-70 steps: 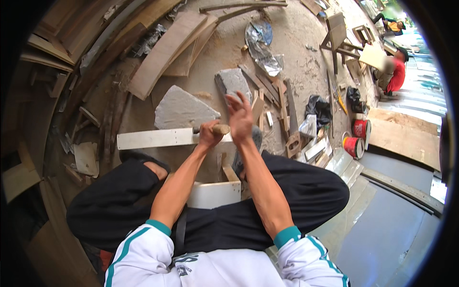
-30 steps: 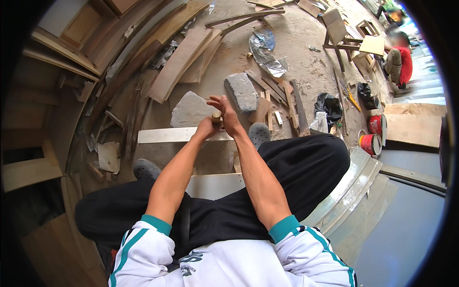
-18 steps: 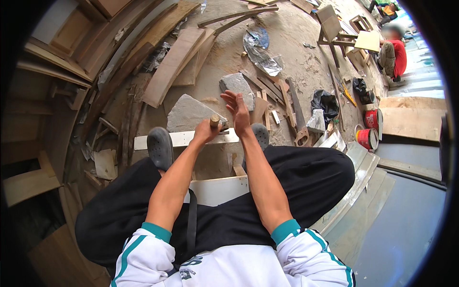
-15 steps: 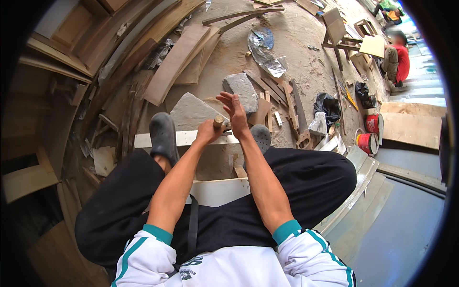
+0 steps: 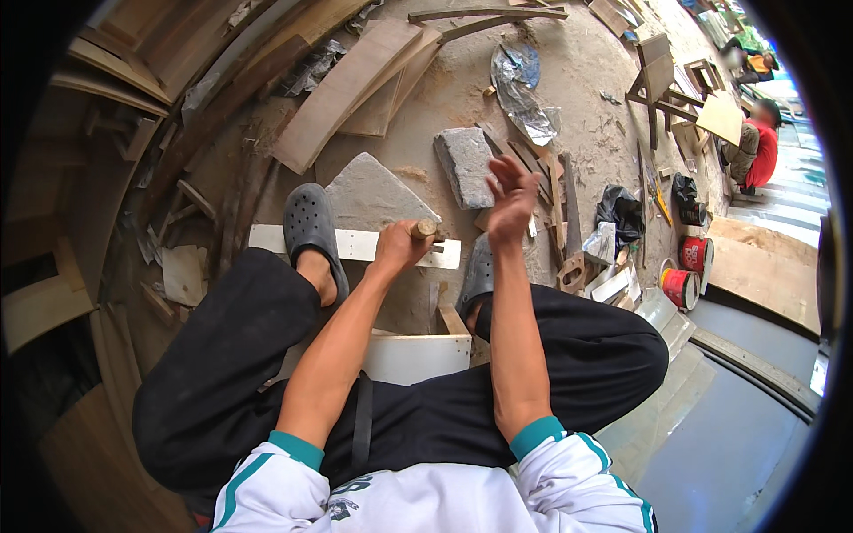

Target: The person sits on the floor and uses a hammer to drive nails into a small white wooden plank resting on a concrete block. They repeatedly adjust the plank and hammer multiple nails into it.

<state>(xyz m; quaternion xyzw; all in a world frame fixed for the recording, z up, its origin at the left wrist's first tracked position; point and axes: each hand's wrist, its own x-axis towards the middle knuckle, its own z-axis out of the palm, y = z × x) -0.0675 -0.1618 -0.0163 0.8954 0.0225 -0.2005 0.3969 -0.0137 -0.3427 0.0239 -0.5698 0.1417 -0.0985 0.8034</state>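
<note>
Hands — left hand fisted around one wooden tool handle over one white strip, right hand raised, fingers spread, empty, two grey clogs, two stone slabs, two red cans — white bands.

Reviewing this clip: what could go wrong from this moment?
The left hand grips a wooden-handled tool upright on the white strip, close to the grey clog pinning it; a slip might reach that foot. The right hand is raised, open, over the tool, so a strike could glance off the handle.
</note>
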